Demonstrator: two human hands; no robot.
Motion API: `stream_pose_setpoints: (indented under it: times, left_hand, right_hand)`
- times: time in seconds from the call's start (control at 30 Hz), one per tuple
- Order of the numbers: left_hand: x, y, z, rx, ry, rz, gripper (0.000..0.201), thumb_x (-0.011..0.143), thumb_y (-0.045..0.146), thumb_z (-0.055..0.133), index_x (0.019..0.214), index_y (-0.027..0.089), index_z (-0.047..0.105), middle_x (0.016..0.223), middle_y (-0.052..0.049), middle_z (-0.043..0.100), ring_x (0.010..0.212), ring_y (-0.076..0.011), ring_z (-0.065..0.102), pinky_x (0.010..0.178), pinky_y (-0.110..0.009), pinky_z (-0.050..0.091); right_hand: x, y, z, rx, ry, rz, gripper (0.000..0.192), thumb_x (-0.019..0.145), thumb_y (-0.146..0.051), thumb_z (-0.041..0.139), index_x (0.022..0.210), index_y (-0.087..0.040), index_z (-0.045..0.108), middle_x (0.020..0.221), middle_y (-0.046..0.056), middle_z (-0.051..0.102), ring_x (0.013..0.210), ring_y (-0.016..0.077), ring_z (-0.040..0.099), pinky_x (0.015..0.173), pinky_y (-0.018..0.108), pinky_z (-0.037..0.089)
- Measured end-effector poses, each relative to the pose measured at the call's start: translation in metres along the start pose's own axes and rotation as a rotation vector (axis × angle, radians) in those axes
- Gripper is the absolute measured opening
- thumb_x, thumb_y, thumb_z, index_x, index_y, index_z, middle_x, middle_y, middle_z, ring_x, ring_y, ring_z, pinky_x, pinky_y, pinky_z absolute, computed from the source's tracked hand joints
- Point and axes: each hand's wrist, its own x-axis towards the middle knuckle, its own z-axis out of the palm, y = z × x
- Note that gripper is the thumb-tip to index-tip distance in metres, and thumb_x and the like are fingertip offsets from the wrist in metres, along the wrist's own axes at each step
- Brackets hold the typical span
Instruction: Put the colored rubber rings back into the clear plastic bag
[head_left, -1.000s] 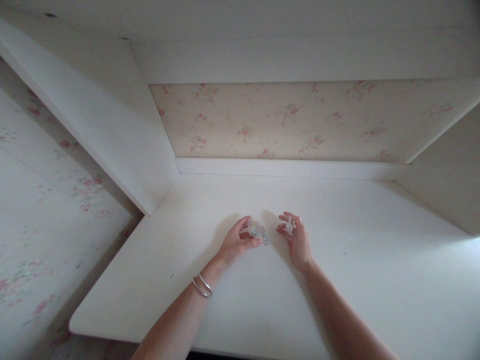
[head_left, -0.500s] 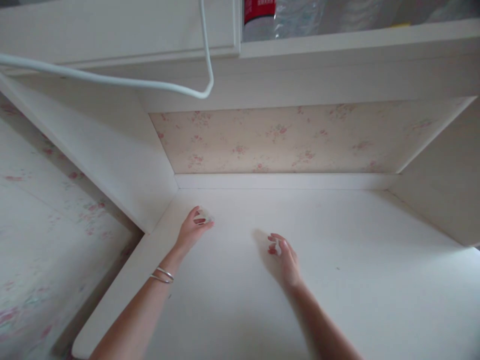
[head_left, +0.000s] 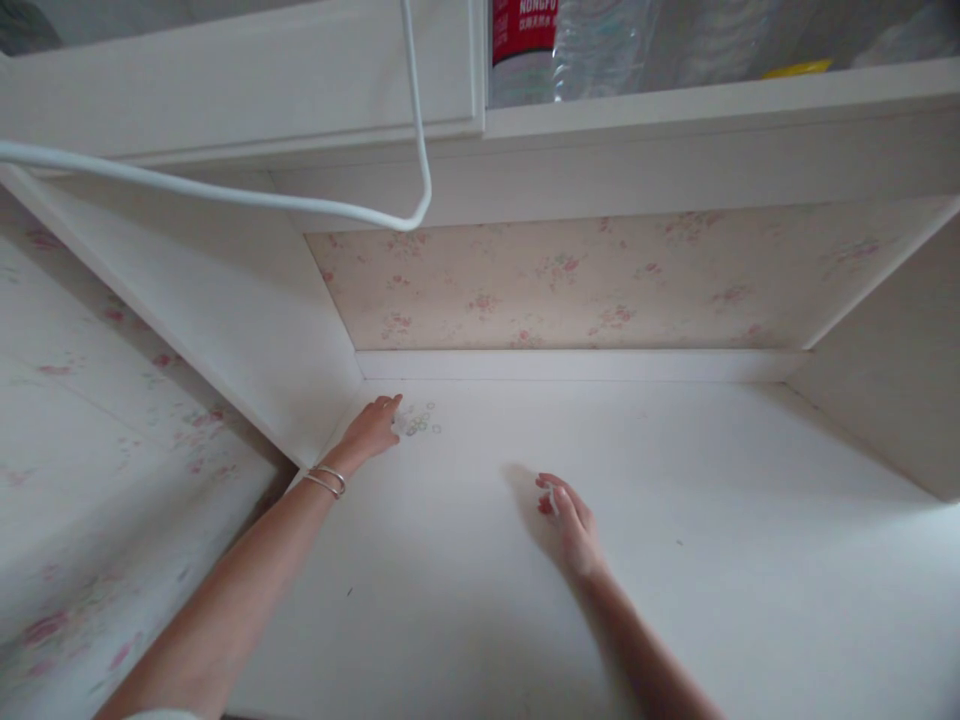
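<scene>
Between side panels and back wall, the worktop (head_left: pixel 712 560) lies wide and bare. Small rings (head_left: pixel 418 422) lie just beside the open left hand (head_left: pixel 369 432); right hand (head_left: pixel 571 520), well apart, pinches a small white piece (head_left: pixel 553 497).

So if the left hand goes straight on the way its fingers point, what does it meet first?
Probably the small rings lying on the desk, just beyond the left hand. Depth is hard to judge.

White desk top (head_left: pixel 675 560): small pale rings (head_left: pixel 418 420) scattered at far left corner, near the side panel. Nothing else is seen lying flat.
</scene>
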Motion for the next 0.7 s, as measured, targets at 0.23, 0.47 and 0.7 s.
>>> stream_pose_setpoints:
  times: [0.23, 0.47, 0.7]
  left_hand:
    - [-0.026, 0.011, -0.013, -0.358, 0.155, -0.113, 0.08, 0.067, 0.025, 0.066, 0.139, 0.017, 0.031, 0.13, -0.013, 0.045, 0.099, -0.0215, 0.056, 0.088, -0.034, 0.045]
    - [-0.096, 0.079, 0.003, -1.242, 0.204, -0.21, 0.083, 0.066, 0.026, 0.074, 0.135, 0.03, 0.028, 0.143, -0.009, 0.032, 0.096, -0.0161, 0.06, 0.084, -0.032, 0.05]
    - [-0.148, 0.158, 0.029, -1.735, -0.096, -0.148, 0.075, 0.068, 0.02, 0.075, 0.129, 0.038, 0.033, 0.146, -0.007, 0.025, 0.095, -0.0161, 0.061, 0.076, -0.027, 0.051]
  right_hand:
    - [0.0, 0.0, -0.002, 0.016, 0.01, 0.013, 0.056, 0.081, -0.062, 0.044, 0.109, -0.018, 0.065, 0.098, 0.009, 0.067, 0.075, 0.0185, 0.059, 0.074, 0.035, 0.049]
    - [0.001, -0.002, 0.001, 0.07, -0.015, 0.059, 0.051, 0.086, -0.056, 0.042, 0.117, -0.019, 0.059, 0.115, 0.01, 0.061, 0.084, 0.0192, 0.057, 0.082, 0.038, 0.047]
    - [-0.02, -0.038, 0.018, -0.066, -0.177, -0.095, 0.046, 0.087, -0.047, 0.047, 0.127, -0.025, 0.047, 0.128, 0.01, 0.052, 0.107, 0.0222, 0.052, 0.089, 0.04, 0.046]
